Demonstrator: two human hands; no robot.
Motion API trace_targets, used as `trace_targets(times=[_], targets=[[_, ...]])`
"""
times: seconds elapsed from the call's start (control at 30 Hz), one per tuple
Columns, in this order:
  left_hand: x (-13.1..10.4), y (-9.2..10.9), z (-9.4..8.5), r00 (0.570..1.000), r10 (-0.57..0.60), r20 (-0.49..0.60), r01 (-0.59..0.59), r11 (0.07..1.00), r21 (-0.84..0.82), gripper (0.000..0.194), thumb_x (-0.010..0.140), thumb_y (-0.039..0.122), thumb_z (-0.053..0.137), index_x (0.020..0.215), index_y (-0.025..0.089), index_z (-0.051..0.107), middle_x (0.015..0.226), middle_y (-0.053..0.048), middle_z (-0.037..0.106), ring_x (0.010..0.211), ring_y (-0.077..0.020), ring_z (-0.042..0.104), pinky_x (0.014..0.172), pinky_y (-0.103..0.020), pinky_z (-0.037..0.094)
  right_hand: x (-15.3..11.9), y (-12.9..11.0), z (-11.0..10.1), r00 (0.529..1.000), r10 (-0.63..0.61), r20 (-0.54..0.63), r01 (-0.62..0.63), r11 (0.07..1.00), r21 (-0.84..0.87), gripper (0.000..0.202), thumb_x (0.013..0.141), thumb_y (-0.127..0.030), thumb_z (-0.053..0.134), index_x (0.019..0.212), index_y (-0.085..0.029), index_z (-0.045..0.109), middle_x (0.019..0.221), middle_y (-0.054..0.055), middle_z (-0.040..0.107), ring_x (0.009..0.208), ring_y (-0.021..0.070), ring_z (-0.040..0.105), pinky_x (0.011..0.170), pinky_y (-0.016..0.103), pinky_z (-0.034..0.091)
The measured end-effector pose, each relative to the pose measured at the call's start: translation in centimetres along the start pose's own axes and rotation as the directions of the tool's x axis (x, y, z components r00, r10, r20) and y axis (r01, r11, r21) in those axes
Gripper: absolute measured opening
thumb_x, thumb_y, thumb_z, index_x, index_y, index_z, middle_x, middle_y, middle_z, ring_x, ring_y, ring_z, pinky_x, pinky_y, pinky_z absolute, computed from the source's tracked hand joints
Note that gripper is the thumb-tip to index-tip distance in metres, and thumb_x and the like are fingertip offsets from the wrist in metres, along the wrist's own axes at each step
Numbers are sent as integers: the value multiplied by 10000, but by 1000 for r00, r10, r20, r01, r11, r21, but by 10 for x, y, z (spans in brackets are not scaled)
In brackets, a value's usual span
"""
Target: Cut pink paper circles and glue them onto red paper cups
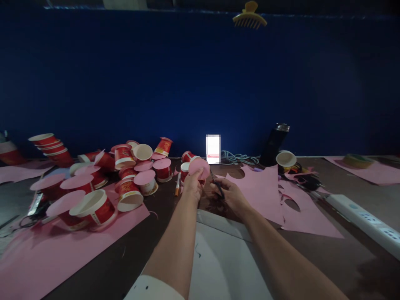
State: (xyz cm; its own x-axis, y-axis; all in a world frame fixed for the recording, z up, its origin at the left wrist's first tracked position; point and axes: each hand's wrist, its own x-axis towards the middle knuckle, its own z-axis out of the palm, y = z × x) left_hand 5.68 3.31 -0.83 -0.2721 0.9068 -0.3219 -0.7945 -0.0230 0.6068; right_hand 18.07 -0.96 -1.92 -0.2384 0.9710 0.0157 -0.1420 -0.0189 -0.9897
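Note:
My left hand (194, 186) pinches a round pink paper disc (199, 168) and holds it up over the brown table. Scissors (218, 186) with dark handles are gripped in my right hand (229, 192), their blades pointing up near the disc's right edge. Whether the blades touch the paper, I cannot tell. Just behind the disc, red-and-white paper cups (185, 167) lie partly covered by it. Left of my left hand lies a white-and-orange marker (177, 186). Pink paper (262, 191) with cut-out curves spreads to the right of my right hand.
Many red paper cups (128, 196), several bearing pink discs, crowd the left side on a pink sheet (78, 250). A lit screen (213, 148), cable (239, 157) and dark bottle (275, 143) stand behind. At right lie a power strip (365, 221) and tape roll (358, 161).

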Motion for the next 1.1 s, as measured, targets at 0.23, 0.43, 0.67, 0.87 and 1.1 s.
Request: trace_targets(times=[0.23,0.43,0.67,0.87,1.1], targets=[[1,0,-1,1000,19,-15,-19,1000,20,262,605,76,718,821,144,587,703,1,622,533,-91,578,481,-204,445,-2,-4,1,999,39,-31,-38,998,45,335,678,-326,720,970,-202,613,627,-25,556,517,123,525,436,238,468],[1,1,0,1000,26,-17,-26,1000,16,285,592,75,727,822,153,578,701,7,617,531,-89,574,484,-202,440,-2,-5,2,998,57,-9,-57,996,73,329,653,-280,729,950,-211,605,625,-37,531,523,120,513,450,245,474],[1,1,0,999,40,-14,-40,999,29,252,607,71,713,803,151,576,719,1,621,543,-88,572,495,-210,441,0,-2,-1,999,51,-7,-51,998,43,323,683,-335,702,958,-202,599,621,-31,533,525,125,518,466,260,487],[-3,3,1,999,34,-16,-33,998,49,260,600,76,722,809,152,587,738,2,619,549,-77,561,511,-206,439,1,-1,-2,999,42,-19,-42,999,21,333,672,-316,709,965,-200,601,631,-32,540,525,120,522,437,231,460],[-3,3,0,999,42,-4,-42,998,43,232,614,67,704,792,151,582,743,1,621,559,-82,567,496,-200,431,1,0,-2,999,26,-41,-26,1000,-12,313,698,-354,701,962,-214,611,632,-30,557,499,118,515,438,242,464]])
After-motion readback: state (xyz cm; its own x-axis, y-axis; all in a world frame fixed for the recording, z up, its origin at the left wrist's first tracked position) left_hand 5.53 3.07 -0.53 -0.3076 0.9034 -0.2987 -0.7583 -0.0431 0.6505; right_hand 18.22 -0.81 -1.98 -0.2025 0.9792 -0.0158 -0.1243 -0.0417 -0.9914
